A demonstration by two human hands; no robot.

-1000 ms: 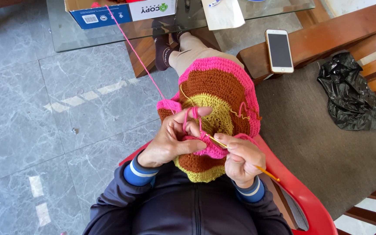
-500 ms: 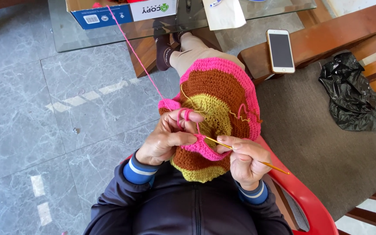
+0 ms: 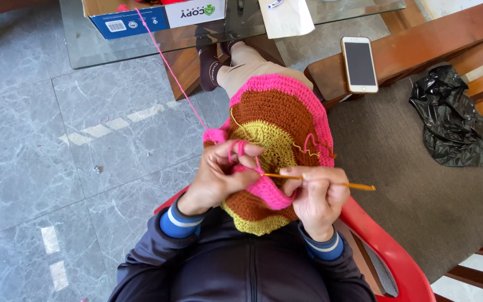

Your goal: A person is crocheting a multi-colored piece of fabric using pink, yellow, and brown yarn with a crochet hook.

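Head view, looking down at a seated person's lap. Top edge: open cardboard box (image 3: 152, 17), blue and white sides with a green label patch, sits on a glass tabletop (image 3: 85, 45); a white paper bag (image 3: 286, 17) is just beside it on the same glass. A pink yarn strand (image 3: 169, 72) runs from the box down across the grey marble floor (image 3: 57, 156) to the hands. Right of the knees, a white-framed smartphone (image 3: 359, 64) lies screen up on a wooden bench arm (image 3: 420, 50); a crumpled black plastic bag (image 3: 454, 117) lies on the brown seat cushion (image 3: 420, 184) well apart from the hands. Person sits in a red plastic chair (image 3: 387, 251), dark socks under the table. The crochet piece (image 3: 280, 128), round with pink rim, brown band and yellow-green centre, drapes over the lap and knees, near edge tucked under both hands. Left hand (image 3: 219, 179): fingers curled, pinching the pink edge of the piece, yarn looped over the index finger. Right hand (image 3: 317, 196): fingers pressed together around a thin orange-yellow crochet hook (image 3: 320, 182), held nearly level, tip at the pink edge next to the left thumb, handle end sticking out to the right past the knuckles. Loose yellow and pink yarn tails lie on top of the piece.
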